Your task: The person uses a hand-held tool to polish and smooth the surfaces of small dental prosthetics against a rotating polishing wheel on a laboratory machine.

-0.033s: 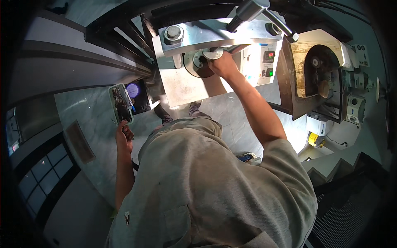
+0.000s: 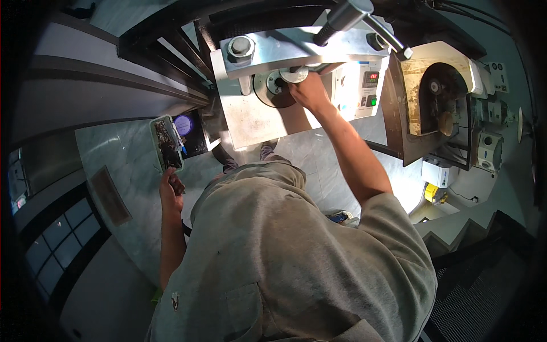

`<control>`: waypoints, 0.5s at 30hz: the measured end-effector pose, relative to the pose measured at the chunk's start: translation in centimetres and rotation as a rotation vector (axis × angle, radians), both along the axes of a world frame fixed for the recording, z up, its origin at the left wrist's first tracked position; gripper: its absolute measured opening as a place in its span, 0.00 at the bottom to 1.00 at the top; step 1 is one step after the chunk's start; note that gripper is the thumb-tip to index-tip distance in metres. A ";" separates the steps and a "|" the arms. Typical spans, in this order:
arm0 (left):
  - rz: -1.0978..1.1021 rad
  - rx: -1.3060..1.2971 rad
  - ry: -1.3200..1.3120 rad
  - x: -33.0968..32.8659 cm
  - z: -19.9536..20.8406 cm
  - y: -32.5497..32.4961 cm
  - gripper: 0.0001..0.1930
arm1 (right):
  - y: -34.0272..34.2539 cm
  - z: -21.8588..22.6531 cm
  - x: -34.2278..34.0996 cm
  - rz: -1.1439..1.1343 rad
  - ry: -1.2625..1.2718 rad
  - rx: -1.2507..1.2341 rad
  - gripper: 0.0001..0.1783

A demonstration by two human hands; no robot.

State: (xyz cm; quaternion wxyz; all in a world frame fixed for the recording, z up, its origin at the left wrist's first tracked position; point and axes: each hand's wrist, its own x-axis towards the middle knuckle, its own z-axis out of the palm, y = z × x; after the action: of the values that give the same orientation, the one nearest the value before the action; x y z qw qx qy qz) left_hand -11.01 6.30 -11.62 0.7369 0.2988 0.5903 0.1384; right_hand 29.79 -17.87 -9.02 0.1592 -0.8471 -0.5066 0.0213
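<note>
A benchtop press with a thick metal crossbar stands in front of me, a large screw handle rising from its top. Under the crossbar, my right hand reaches in beside a round metal disc. Its fingers look curled, but the disc and shadow partly cover them, and what they hold cannot be made out. Just left of them is a round metal die with a dark hole, set in the pale worktop. My left hand hangs low on the left, fingers curled, beside a grey tray of dark bits.
A control panel with a red display and green switch is at the press's right. Further right stands a machine with a cream housing. A purple round lid lies by the tray. Dark metal framing runs at the left.
</note>
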 end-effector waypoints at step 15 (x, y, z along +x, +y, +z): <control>-0.139 -0.002 -0.054 3.7 0.5 2.0 0.07 | 1.4 2.5 -6.5 -0.830 0.803 0.591 0.19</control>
State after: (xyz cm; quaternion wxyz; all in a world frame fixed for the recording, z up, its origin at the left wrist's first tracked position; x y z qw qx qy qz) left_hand -7.34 8.31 -11.15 0.7607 0.3345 0.5482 0.0941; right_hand 23.27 -16.50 -6.54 0.5576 -0.8191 -0.0226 0.1329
